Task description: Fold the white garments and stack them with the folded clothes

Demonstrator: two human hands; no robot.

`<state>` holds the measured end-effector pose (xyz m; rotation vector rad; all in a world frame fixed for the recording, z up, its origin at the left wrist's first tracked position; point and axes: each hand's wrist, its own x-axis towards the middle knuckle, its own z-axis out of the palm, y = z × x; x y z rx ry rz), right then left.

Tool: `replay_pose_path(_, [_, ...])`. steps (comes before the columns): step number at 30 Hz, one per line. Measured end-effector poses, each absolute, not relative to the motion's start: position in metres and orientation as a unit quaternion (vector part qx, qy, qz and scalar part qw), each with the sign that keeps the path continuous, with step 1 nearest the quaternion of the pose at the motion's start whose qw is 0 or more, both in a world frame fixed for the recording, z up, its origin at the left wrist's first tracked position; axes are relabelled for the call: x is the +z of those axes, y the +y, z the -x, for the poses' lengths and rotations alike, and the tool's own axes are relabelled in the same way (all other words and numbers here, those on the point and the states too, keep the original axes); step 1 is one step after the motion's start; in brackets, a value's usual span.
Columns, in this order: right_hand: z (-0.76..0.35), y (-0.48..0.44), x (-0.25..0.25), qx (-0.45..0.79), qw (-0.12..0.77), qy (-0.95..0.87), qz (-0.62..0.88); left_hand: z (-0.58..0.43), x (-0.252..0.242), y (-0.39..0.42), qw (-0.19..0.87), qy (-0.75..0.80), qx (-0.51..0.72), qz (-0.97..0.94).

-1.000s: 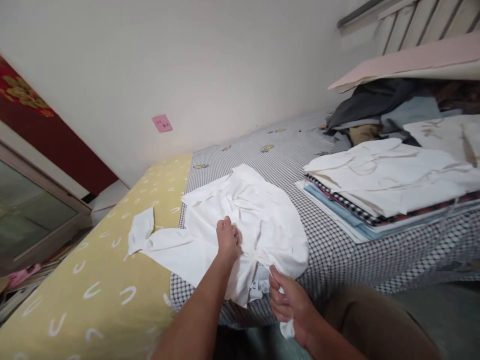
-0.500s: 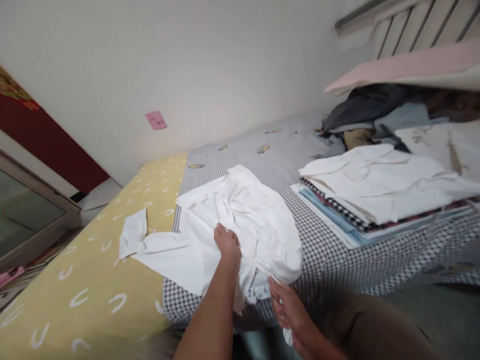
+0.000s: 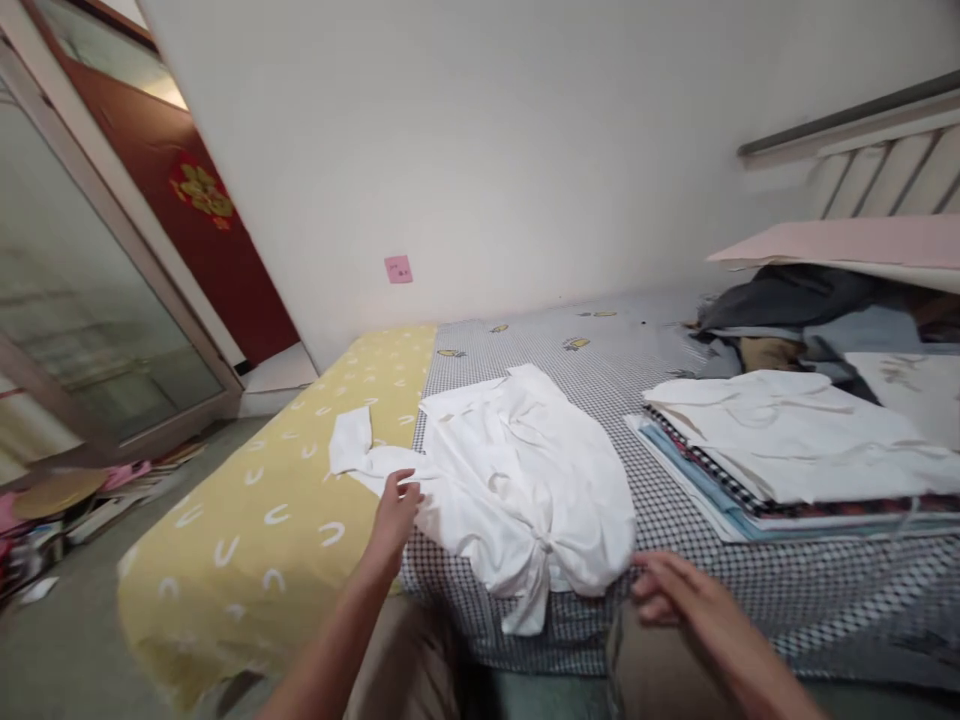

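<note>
A crumpled white cotton shirt (image 3: 525,470) lies on a low bed, mostly on the black-and-white checked sheet (image 3: 720,570), and its one sleeve (image 3: 350,442) reaches onto the yellow sheet with white curved marks (image 3: 225,590). The left hand (image 3: 394,515) is at the sleeve, with its fingers loosely open and touching or almost touching the cloth; no clear pinch is visible. The right hand (image 3: 671,590) is open with slightly spread fingers, just beside the lower edge of the shirt, and it holds nothing.

The shirt seems light, soft and easy to slide, so it will bunch up when it is pulled. The shoulders or the sleeve end seem good places to take hold of it. A twisted part of the cloth hangs at the lower edge, and the folds hide the collar and buttons, so I cannot say how the shirt is turned.

To the right, a stack of folded fabrics (image 3: 780,440) is on the bed, with a white garment on top. Its lower layers are hard to make out.
</note>
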<state>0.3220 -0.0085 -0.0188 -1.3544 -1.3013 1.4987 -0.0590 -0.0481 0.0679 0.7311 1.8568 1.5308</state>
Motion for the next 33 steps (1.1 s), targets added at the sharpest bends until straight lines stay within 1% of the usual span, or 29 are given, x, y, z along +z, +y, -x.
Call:
replay_pose_path(2, [-0.337, 0.01, -0.018, 0.574, 0.417, -0.426, 0.562, 0.071, 0.066, -0.075, 0.287, 0.726, 0.579, -0.236])
replay_pose_path(3, [-0.34, 0.019, -0.019, 0.568, 0.429, -0.401, 0.576, 0.073, 0.064, -0.085, 0.291, 0.734, 0.572, -0.222])
replay_pose_path(6, [-0.331, 0.039, -0.025, 0.551, 0.417, -0.385, 0.612, 0.061, 0.049, -0.101, 0.353, 0.739, 0.533, -0.214])
replay_pose_path(10, [-0.312, 0.057, -0.037, 0.5, 0.393, -0.411, 0.653, 0.036, 0.023, -0.093, 0.451, 0.738, 0.445, -0.23])
replay_pose_path(13, [-0.312, 0.068, -0.043, 0.458, 0.37, -0.44, 0.677, 0.032, 0.005, -0.075, 0.428, 0.775, 0.38, -0.268])
replay_pose_path(16, [-0.318, 0.074, -0.039, 0.425, 0.321, -0.489, 0.691, 0.04, -0.007, -0.056, 0.387, 0.795, 0.365, -0.292])
replay_pose_path(20, [-0.314, 0.078, -0.025, 0.389, 0.273, -0.567, 0.673, 0.048, -0.015, -0.041, 0.377, 0.786, 0.386, -0.302])
replay_pose_path(23, [-0.306, 0.079, -0.018, 0.41, 0.267, -0.608, 0.626, 0.051, -0.018, -0.043, 0.387, 0.759, 0.433, -0.294])
replay_pose_path(25, [-0.304, 0.079, -0.02, 0.479, 0.314, -0.562, 0.597, 0.054, -0.02, -0.051, 0.386, 0.737, 0.48, -0.28])
replay_pose_path(27, [-0.307, 0.076, -0.024, 0.567, 0.4, -0.431, 0.577, 0.056, -0.022, -0.064, 0.372, 0.716, 0.528, -0.264])
replay_pose_path(29, [-0.311, 0.071, -0.027, 0.621, 0.465, -0.293, 0.559, 0.053, -0.022, -0.078, 0.367, 0.694, 0.566, -0.251])
replay_pose_path(31, [-0.314, 0.065, -0.027, 0.638, 0.48, -0.233, 0.555, 0.045, -0.021, -0.089, 0.384, 0.666, 0.594, -0.235])
replay_pose_path(33, [-0.315, 0.061, -0.024, 0.651, 0.474, -0.214, 0.553, 0.032, -0.018, -0.097, 0.419, 0.632, 0.614, -0.218])
